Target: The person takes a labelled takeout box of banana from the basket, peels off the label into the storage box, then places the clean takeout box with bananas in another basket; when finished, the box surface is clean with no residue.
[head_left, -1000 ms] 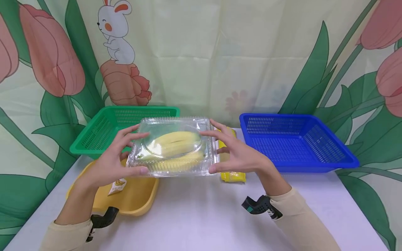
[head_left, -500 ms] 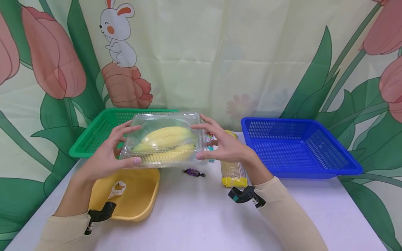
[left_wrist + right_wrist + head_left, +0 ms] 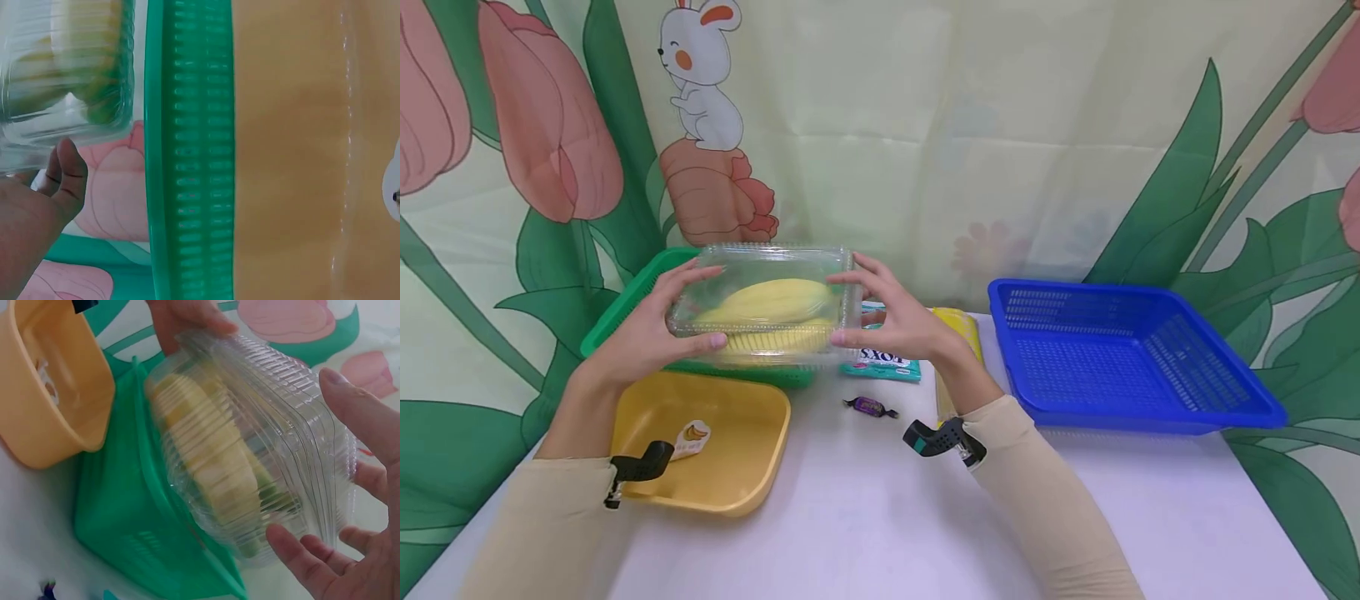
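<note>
A clear plastic clamshell box with bananas inside is held up between both hands. My left hand grips its left end, thumb along the front and fingers on the lid. At the other end my right hand grips the box in the same way. The box overlaps the green basket in the head view. In the right wrist view the box leans over the green basket, and yellow fruit with green tips shows through its ribbed side.
A yellow basin holding a small banana-printed packet stands at the front left. Past the box lie a purple-wrapped candy, a teal packet and a yellow-ended packet. A blue basket sits at the right.
Both hands have carried the banana box left and slightly up, to over the green basket. The candy and teal packet, hidden at first, now show.
</note>
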`<state>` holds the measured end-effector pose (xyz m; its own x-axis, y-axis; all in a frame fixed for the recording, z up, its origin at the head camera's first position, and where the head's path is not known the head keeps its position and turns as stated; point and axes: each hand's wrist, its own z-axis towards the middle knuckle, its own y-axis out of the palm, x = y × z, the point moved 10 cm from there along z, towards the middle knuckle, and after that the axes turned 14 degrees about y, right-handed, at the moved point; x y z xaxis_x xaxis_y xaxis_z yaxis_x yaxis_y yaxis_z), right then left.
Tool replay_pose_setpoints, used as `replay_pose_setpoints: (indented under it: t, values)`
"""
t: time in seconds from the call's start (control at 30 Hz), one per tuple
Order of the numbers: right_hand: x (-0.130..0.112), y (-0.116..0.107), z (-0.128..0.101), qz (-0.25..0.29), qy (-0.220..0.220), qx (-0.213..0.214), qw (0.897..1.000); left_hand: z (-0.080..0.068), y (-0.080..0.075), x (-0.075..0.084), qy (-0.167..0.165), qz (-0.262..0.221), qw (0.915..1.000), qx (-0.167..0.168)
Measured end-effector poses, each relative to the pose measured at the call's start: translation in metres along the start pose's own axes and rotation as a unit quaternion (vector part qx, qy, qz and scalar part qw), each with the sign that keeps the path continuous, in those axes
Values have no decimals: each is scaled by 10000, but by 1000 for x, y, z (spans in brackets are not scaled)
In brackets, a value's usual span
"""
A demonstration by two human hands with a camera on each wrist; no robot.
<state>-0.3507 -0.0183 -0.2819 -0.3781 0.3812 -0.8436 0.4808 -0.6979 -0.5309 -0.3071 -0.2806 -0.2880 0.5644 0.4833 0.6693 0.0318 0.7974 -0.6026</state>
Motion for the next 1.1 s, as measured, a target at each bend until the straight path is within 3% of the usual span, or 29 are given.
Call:
replay_pose_setpoints:
  t: [0.47,0.67,0.93,1.1]
  values:
    - [9,13,29,305,123,14,9995,6,-18,-21,-247,-21,9996,-108]
    - [22,18,43,417,320,38,9986,10,-18,-38,-613,99,9978,-222]
    - [38,35,54,158,647,-8,9978,13,-9,-59,-753,119,9955,-562]
    - [36,38,60,-156,570,192,9981,10,-9,-67,-772,164,9957,-492]
